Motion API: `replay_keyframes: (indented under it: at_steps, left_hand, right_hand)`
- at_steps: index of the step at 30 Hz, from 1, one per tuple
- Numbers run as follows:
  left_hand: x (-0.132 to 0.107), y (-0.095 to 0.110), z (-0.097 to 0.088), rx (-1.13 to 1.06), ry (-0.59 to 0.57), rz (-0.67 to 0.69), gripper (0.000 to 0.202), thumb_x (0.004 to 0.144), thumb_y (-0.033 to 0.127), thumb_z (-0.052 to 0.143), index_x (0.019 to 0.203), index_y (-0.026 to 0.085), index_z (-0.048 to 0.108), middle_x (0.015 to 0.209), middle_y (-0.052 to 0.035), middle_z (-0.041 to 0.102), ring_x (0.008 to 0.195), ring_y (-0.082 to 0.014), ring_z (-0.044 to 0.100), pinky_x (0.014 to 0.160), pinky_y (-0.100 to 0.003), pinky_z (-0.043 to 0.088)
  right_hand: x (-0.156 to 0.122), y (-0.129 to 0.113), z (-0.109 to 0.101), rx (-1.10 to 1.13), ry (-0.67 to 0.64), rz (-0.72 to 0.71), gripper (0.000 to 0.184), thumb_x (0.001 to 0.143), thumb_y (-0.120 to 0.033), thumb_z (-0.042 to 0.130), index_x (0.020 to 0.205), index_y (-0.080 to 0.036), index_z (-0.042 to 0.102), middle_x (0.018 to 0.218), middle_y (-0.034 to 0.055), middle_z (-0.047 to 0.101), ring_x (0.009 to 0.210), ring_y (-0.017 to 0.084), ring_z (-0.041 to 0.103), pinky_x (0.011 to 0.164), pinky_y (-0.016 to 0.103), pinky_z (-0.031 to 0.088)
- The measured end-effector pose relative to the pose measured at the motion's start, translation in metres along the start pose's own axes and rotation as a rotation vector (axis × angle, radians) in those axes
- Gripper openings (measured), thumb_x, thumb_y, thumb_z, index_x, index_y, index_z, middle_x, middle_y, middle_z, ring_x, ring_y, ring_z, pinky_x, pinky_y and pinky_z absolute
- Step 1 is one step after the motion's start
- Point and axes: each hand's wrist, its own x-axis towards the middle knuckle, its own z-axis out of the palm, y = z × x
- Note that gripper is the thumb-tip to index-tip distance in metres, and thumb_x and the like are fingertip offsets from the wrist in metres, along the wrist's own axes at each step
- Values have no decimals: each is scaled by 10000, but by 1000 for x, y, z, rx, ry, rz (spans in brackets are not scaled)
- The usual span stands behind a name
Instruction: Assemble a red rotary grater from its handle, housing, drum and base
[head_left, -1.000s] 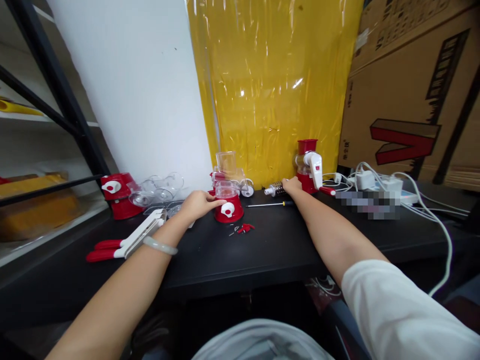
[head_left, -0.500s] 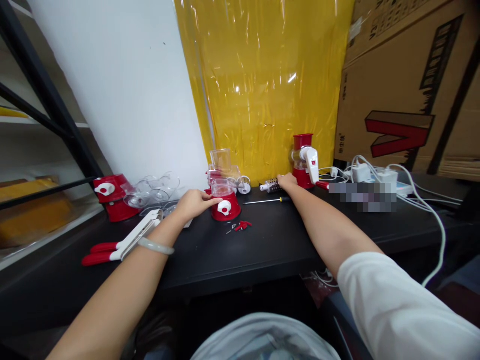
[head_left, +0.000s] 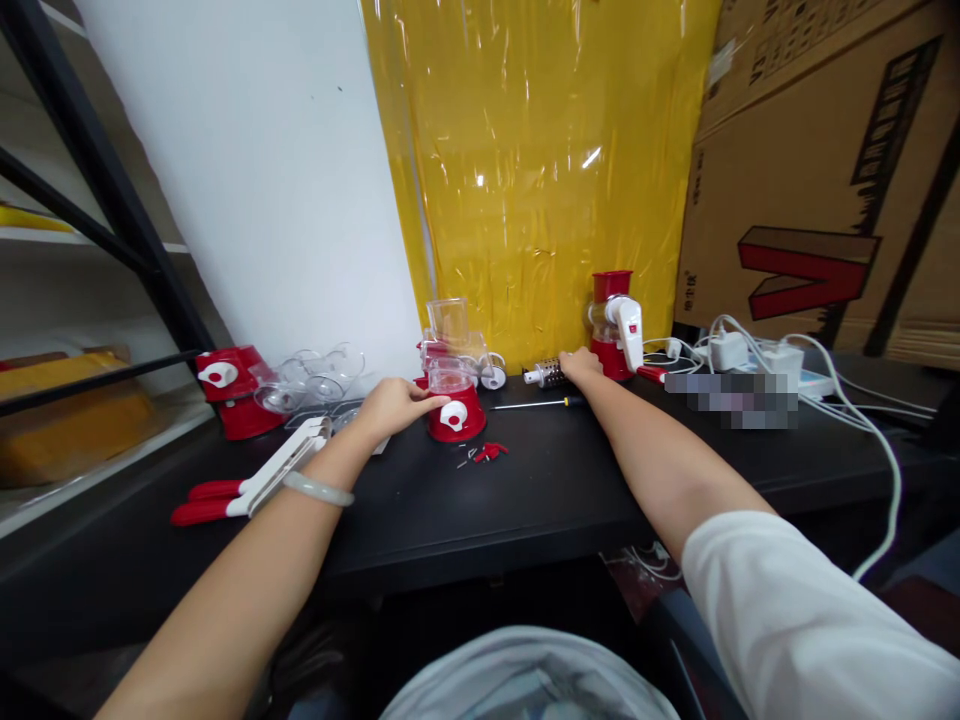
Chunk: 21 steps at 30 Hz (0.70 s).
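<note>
While both arms (head_left: 652,440) stretch forward, the left grip (head_left: 394,410) clasps the red base (head_left: 462,426) and the right grip (head_left: 580,363) holds the drum (head_left: 551,374).

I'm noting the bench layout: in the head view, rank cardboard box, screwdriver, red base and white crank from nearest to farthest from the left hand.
1. Red base, at the left hand's thumb.
2. Screwdriver, lying to the right.
3. White crank, farther right.
4. Cardboard box, far right.
</note>
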Motion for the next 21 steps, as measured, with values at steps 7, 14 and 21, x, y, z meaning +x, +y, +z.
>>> replay_keyframes:
  at_steps: [7,14,21]
  left_hand:
    - [1,2,-1,-37,10,-19,535,682,690,587,595,171,685,508,-19,590,591,-189,526,547,-262,288]
    - [5,-8,3,-86,12,-21,521,693,678,615,763,173,726,786,-71,731,793,-268,661,689,-301,434]
    - [10,-15,24,-491,72,93,821,695,544,720,1338,141,407,1281,-188,594,1141,-288,601,964,-441,467]
  right_hand:
    - [-6,-4,-2,57,-5,-6,456,843,-440,533,1131,-106,646,1186,239,610,1152,363,570,905,486,465]
    - [-8,-15,-12,189,27,-89,328,937,-341,423,960,-133,675,1084,174,672,1042,265,628,867,359,467]
    - [-22,-40,-19,575,144,-216,298,916,-341,417,719,-181,575,770,38,642,727,152,564,674,233,412]
